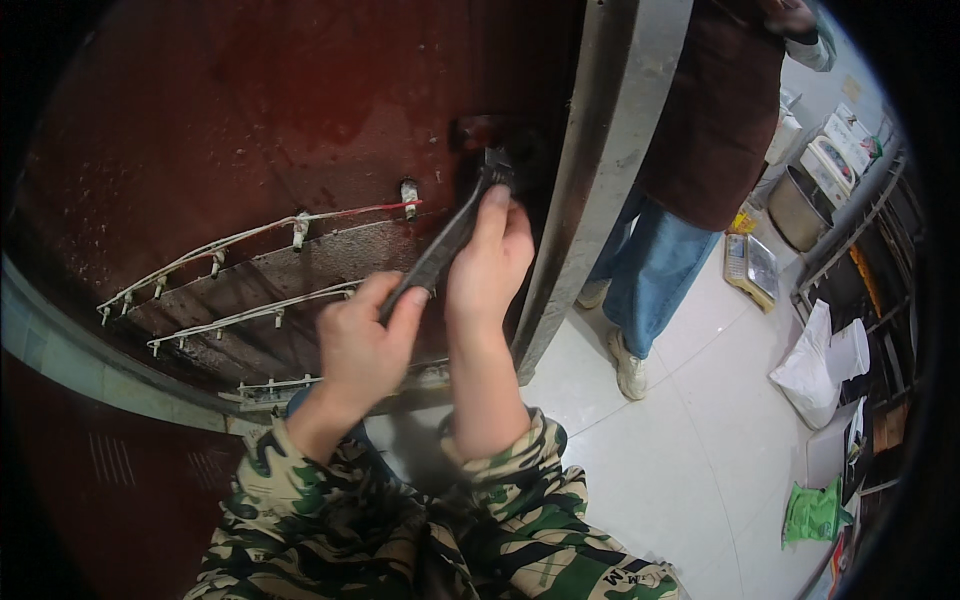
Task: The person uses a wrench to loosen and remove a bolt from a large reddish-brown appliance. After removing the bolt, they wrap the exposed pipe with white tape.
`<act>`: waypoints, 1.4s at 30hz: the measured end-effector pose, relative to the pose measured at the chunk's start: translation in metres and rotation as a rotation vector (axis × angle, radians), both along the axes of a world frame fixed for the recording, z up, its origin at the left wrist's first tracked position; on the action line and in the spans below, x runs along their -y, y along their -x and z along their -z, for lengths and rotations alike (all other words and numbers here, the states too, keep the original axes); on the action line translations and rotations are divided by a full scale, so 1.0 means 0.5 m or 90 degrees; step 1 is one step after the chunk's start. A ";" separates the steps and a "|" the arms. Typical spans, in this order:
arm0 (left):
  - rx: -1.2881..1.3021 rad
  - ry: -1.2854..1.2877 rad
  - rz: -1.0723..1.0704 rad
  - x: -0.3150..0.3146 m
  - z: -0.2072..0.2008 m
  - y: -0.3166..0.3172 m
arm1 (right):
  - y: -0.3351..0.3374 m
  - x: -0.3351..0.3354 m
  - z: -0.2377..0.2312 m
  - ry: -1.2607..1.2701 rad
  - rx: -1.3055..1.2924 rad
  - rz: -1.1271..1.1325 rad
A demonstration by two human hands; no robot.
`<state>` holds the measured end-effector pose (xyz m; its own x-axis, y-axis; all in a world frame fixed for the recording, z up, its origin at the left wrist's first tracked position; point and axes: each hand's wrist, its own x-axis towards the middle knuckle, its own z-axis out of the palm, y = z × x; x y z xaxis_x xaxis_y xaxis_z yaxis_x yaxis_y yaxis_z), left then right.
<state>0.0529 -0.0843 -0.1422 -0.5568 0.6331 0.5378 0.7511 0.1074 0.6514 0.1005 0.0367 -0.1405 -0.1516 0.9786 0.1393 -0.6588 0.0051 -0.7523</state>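
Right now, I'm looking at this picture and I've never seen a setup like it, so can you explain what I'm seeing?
There's no machine arm here, just a person's bare hands. The single picture comes from a wide fisheye camera on that person's head, looking down, so straight edges bend near the rim.

The left hand holds the handle of a dark wrench; the right hand grips it nearer its head. The shadow there hides whether the wrench grips anything.

Beside them is a dark red panel with wires strung along small pale posts. To the right, another person stands nearby, and a scale sits on the tiled floor.
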 end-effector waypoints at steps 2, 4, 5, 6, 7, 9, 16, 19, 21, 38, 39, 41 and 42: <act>-0.172 -0.065 -0.011 0.023 -0.061 0.012 | -0.019 0.034 0.022 -0.022 -0.035 -0.025; -0.292 0.009 -0.041 0.054 -0.126 0.009 | -0.038 0.073 0.051 -0.047 -0.068 -0.048; -0.396 -0.028 -0.049 0.058 -0.158 0.011 | -0.049 0.091 0.068 -0.063 -0.044 -0.044; -0.495 -0.069 -0.056 0.058 -0.192 0.014 | -0.060 0.105 0.085 -0.075 -0.017 -0.041; -0.493 -0.037 -0.089 0.066 -0.227 0.015 | -0.070 0.119 0.102 -0.080 0.010 -0.038; -0.569 -0.017 -0.042 0.065 -0.288 0.016 | -0.084 0.142 0.133 -0.086 0.054 -0.075; -1.140 -0.148 0.058 -0.073 -0.502 0.053 | -0.107 0.169 0.204 -0.045 0.082 -0.160; -1.263 -0.335 0.240 -0.158 -0.563 0.022 | -0.111 0.171 0.214 -0.052 0.096 -0.167; -1.264 -0.430 0.360 -0.189 -0.587 -0.012 | -0.111 0.175 0.214 -0.049 0.112 -0.178; -0.686 -0.344 -0.153 0.165 -0.323 0.074 | -0.110 0.202 0.010 -0.239 -0.065 -0.447; -0.596 -0.341 -0.169 0.179 -0.261 0.059 | -0.099 0.206 -0.017 -0.166 -0.137 -0.429; -0.508 -0.302 -0.248 0.184 -0.143 0.021 | -0.084 0.208 -0.051 -0.049 -0.303 -0.419; -0.464 -0.313 -0.231 0.175 -0.092 0.002 | -0.080 0.205 -0.058 0.011 -0.299 -0.388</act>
